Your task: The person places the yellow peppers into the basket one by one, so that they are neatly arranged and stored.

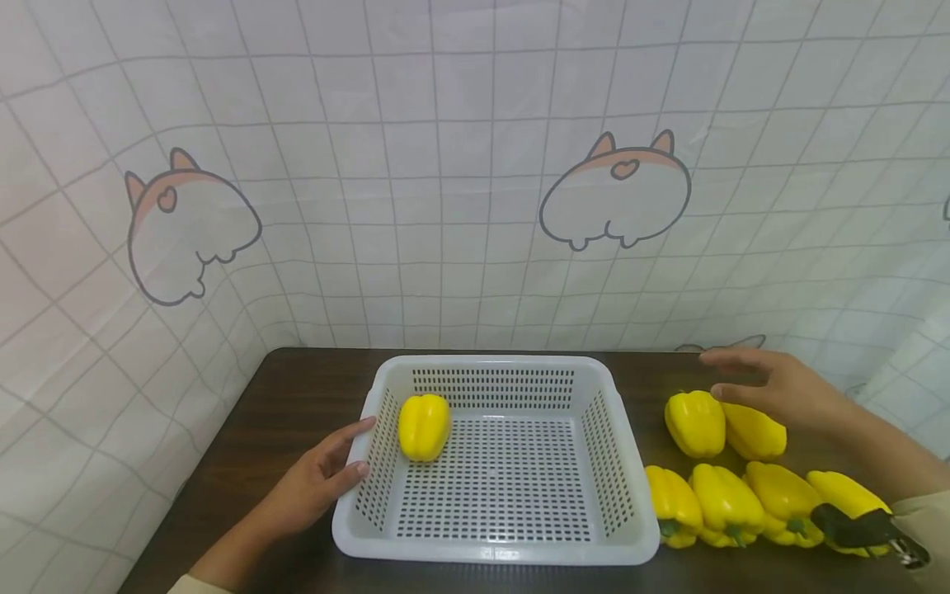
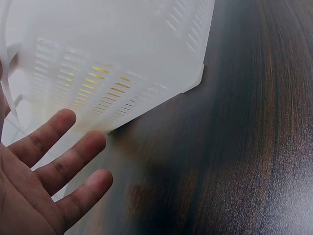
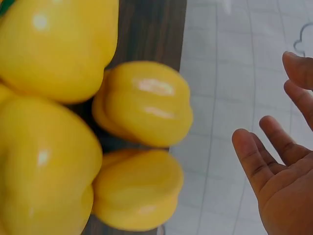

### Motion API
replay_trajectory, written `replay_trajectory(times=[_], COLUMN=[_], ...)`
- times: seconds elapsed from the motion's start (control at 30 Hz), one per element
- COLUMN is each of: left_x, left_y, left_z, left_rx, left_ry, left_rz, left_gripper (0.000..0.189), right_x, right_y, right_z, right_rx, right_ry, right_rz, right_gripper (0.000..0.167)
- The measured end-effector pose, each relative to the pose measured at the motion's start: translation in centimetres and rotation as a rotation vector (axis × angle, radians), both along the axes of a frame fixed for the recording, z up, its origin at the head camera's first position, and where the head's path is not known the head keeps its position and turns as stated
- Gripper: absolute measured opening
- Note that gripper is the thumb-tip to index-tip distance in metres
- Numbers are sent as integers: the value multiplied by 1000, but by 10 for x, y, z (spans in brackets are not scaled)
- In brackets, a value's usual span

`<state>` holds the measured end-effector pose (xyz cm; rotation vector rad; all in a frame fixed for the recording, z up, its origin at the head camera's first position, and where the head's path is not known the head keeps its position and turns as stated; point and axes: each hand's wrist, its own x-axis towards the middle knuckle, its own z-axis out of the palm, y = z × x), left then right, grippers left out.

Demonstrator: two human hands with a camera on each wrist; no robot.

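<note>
A yellow bell pepper [image 1: 425, 427] lies at the left inside a white perforated plastic basket [image 1: 493, 553]. My left hand [image 1: 308, 487] is at the basket's left rim, thumb and fingertips right at the edge; in the left wrist view, its fingers [image 2: 73, 164] extend loosely along the outside of the slotted wall. To the right, my right hand [image 1: 790, 392] hovers with parted fingers and nothing in its grasp. Closest to it are two yellow bell peppers, a left one [image 1: 696, 424] and a right one [image 1: 755, 433] partly behind it. In the right wrist view, that hand's palm [image 3: 288, 191] faces the peppers.
A front row of several yellow bell peppers [image 1: 726, 505] stands right of the basket, close to its wall. All rests on a dark wood-grain table [image 1: 245, 437]. Behind hangs a white gridded curtain [image 1: 460, 206] with cartoon prints. A black strap [image 1: 853, 528] at my right sleeve overlaps the last pepper.
</note>
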<state>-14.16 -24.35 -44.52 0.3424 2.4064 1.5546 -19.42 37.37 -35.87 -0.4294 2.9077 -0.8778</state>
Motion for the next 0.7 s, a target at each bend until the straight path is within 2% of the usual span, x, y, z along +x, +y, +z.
replay_trajectory(times=[0.7], left_x=[0], left_y=[2], left_z=[2], left_rx=[-11], left_ry=[-10], left_rz=[24], left_gripper=[67], right_x=[3], right_y=[51], right_z=[-25], right_rx=[58], right_ry=[-142], right_rz=[-79], right_gripper=[65])
